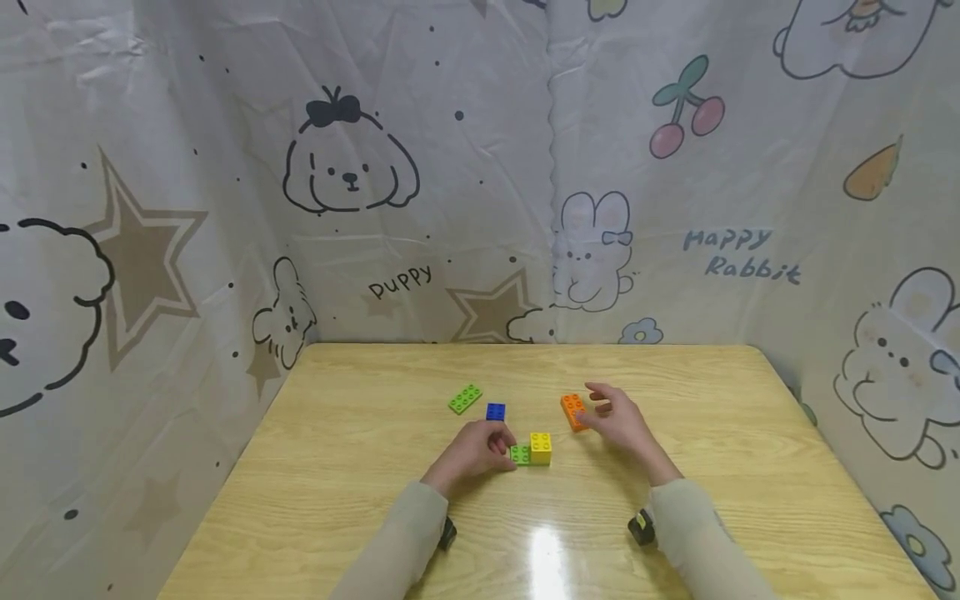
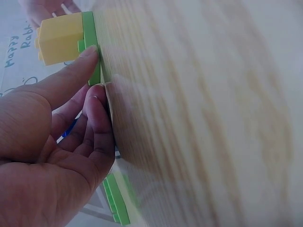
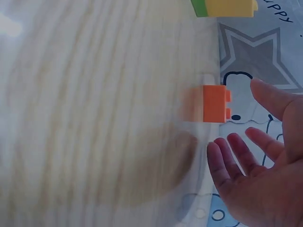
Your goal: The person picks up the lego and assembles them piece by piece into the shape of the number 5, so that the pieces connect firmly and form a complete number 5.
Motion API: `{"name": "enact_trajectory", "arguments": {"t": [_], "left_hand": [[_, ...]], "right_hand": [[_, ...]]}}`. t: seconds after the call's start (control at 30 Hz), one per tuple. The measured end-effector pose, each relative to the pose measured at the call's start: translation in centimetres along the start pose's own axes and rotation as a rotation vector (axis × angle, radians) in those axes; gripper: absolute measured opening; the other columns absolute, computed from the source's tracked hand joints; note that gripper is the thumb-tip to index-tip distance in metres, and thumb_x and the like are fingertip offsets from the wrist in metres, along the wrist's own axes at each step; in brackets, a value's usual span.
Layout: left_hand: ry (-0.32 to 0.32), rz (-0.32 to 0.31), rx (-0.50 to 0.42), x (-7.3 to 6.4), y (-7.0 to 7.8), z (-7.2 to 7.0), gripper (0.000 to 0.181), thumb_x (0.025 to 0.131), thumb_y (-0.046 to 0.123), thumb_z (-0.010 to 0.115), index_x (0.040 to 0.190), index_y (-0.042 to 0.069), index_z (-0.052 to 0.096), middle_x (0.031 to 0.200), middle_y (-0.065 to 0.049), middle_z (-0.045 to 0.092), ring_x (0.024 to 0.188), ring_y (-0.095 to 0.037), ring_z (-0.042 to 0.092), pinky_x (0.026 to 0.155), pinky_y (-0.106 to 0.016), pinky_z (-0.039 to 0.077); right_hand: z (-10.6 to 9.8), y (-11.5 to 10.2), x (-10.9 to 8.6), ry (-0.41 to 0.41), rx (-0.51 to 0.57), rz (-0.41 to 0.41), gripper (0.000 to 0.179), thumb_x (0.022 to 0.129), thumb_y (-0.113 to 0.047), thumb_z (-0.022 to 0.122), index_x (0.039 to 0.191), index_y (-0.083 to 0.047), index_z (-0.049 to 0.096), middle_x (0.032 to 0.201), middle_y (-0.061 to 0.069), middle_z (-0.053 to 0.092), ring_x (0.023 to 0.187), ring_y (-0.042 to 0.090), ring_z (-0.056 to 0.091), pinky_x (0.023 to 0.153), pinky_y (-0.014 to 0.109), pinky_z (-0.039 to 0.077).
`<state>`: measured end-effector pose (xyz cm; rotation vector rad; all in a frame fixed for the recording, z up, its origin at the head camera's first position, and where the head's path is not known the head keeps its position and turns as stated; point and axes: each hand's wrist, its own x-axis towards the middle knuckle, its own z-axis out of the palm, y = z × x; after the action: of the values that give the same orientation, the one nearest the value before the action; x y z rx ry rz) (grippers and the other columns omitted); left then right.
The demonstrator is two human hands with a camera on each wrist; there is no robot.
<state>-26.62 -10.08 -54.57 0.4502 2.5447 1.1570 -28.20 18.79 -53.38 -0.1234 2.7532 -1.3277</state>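
My left hand [image 1: 477,450] pinches the left end of a thin green building-block plate [image 1: 520,455] lying on the table. In the left wrist view the thumb [image 2: 87,59] lies along its side and the curled fingers are at its end. A yellow square block [image 1: 540,448] sits on the plate's right end. My right hand [image 1: 618,421] hovers beside an orange block [image 1: 573,412], its fingers spread and relaxed. The right wrist view shows the orange block [image 3: 214,104] a little apart from the fingertips, with studs facing up.
Just beyond my left hand stands a small blue block [image 1: 496,412], partly hidden by it in the left wrist view. Farther back lies another thin green plate [image 1: 466,399]. Printed cloth [image 1: 480,167] hangs around the back and sides of the wooden table [image 1: 360,375].
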Motion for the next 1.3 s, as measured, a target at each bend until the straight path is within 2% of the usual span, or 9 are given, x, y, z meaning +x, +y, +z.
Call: {"name": "enact_trajectory", "arguments": {"t": [0.2, 0.37, 0.6, 0.87, 1.3], "left_hand": [[0.001, 0.001, 0.004, 0.0, 0.0, 0.0, 0.026, 0.08, 0.012, 0.09, 0.1, 0.015, 0.072, 0.088, 0.001, 0.063, 0.081, -0.013, 0.056, 0.073, -0.025, 0.049], [0.0, 0.001, 0.008, 0.0, -0.1, 0.0, 0.026, 0.081, 0.012, 0.09, 0.101, 0.015, 0.072, 0.088, 0.002, 0.062, 0.082, -0.013, 0.056, 0.073, -0.025, 0.049], [0.003, -0.004, 0.01, 0.0, -0.1, 0.1, 0.026, 0.081, 0.012, 0.09, 0.101, 0.015, 0.072, 0.088, 0.001, 0.062, 0.082, -0.014, 0.056, 0.073, -0.026, 0.048], [0.001, -0.008, 0.01, 0.1, -0.2, 0.1, 0.027, 0.081, 0.013, 0.09, 0.1, 0.016, 0.072, 0.088, 0.002, 0.062, 0.082, -0.013, 0.055, 0.073, -0.025, 0.048], [0.005, 0.013, 0.011, -0.1, 0.0, 0.1, 0.026, 0.081, 0.012, 0.09, 0.1, 0.014, 0.072, 0.088, 0.0, 0.062, 0.081, -0.014, 0.055, 0.072, -0.025, 0.048]], "right_hand": [[0.8, 0.3, 0.2, -0.028, -0.029, 0.034, 0.072, 0.093, -0.025, 0.078, 0.153, -0.001, 0.046, 0.143, 0.027, 0.055, 0.121, 0.041, 0.061, 0.097, 0.053, 0.056], [1.3, 0.2, 0.3, -0.025, -0.02, 0.06, 0.072, 0.091, -0.02, 0.081, 0.151, 0.0, 0.047, 0.141, 0.026, 0.056, 0.118, 0.038, 0.062, 0.095, 0.05, 0.057], [1.6, 0.0, 0.2, -0.003, -0.025, 0.079, 0.064, 0.091, -0.01, 0.079, 0.147, 0.003, 0.051, 0.135, 0.026, 0.06, 0.114, 0.035, 0.064, 0.097, 0.049, 0.056], [1.6, 0.3, 0.2, 0.005, -0.041, 0.057, 0.054, 0.092, -0.007, 0.076, 0.14, 0.006, 0.056, 0.135, 0.026, 0.062, 0.112, 0.035, 0.065, 0.096, 0.049, 0.057], [1.3, 0.2, 0.0, 0.027, -0.043, 0.071, 0.048, 0.093, -0.007, 0.074, 0.138, 0.006, 0.06, 0.133, 0.025, 0.065, 0.109, 0.033, 0.066, 0.094, 0.046, 0.057]]}}
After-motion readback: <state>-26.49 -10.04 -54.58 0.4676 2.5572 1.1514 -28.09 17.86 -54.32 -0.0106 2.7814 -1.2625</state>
